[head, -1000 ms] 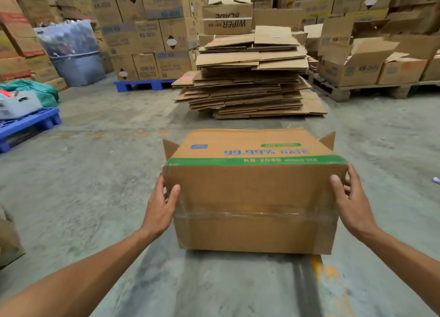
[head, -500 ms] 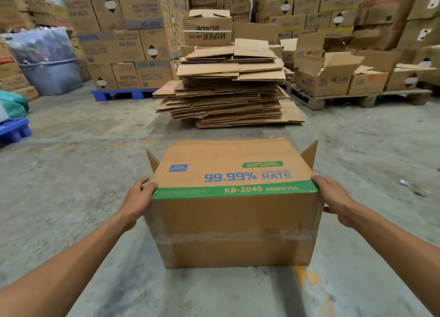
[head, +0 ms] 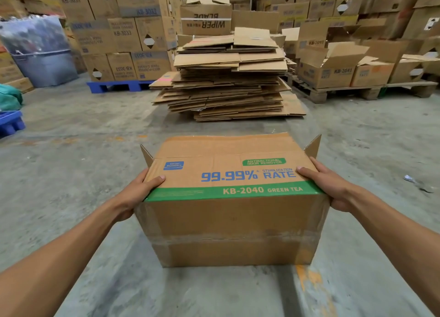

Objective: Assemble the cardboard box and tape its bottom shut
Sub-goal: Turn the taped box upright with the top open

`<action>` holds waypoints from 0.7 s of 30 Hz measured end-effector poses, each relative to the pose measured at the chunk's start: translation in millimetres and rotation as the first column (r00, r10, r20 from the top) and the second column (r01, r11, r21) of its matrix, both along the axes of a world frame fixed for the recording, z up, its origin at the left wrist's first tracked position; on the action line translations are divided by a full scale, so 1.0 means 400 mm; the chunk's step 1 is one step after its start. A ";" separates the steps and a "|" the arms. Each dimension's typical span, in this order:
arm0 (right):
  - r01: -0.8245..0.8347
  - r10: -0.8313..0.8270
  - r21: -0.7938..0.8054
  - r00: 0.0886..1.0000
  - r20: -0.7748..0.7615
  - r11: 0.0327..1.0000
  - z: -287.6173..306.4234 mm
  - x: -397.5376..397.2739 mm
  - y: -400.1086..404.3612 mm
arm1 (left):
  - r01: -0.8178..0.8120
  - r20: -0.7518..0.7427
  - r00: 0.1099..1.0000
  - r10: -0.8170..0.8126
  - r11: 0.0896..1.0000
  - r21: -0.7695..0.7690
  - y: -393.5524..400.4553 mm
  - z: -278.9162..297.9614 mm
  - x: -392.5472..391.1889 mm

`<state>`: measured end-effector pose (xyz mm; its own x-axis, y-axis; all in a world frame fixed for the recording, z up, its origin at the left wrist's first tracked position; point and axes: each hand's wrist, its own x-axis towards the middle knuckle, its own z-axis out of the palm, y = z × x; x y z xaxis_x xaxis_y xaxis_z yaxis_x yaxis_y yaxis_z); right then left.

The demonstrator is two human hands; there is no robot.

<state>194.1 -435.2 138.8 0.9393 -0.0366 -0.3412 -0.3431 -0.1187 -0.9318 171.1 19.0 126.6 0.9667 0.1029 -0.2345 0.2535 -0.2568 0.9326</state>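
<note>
Hands (head: 137,194) (head: 331,185) grip cardboard box (head: 233,221) sides; its taped bottom faces the camera.

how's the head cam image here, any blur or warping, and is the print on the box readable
Head view: the print on the cardboard box is sharp and readable; the floor smears toward the right and bottom edges; wide-angle warping leans the background stacks and stretches the forearms; light is soft, with a faint shadow under the box and sheen on its tape.

Left hand (head: 137,192) fingers hidden behind cardboard box (head: 233,221); box underside unseen.
</note>
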 end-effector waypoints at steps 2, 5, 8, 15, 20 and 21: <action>-0.017 0.016 0.018 0.999 0.034 1.000 -0.003 -0.007 -0.002 | 0.001 0.015 1.000 -0.001 1.000 -0.013 0.010 -0.008 -0.001; -0.040 0.039 0.002 0.994 0.102 0.999 0.004 -0.032 0.008 | 0.011 0.065 0.998 -0.011 1.000 0.004 0.000 0.006 -0.021; -0.045 0.044 0.001 0.972 0.229 0.999 0.030 -0.045 0.029 | -0.015 0.172 0.985 0.006 0.999 0.049 0.005 0.033 -0.038; 0.002 0.116 -0.215 0.838 0.532 0.977 -0.024 -0.087 0.076 | -0.216 0.428 0.896 0.121 0.959 0.182 0.023 -0.016 -0.115; -0.070 0.227 -0.329 0.854 0.468 0.942 -0.147 -0.140 0.099 | -0.245 0.361 0.917 0.171 0.954 0.171 0.008 -0.157 -0.204; -0.069 0.230 -0.340 0.857 0.460 0.938 -0.156 -0.142 0.102 | -0.254 0.356 0.916 0.182 0.953 0.167 0.007 -0.164 -0.208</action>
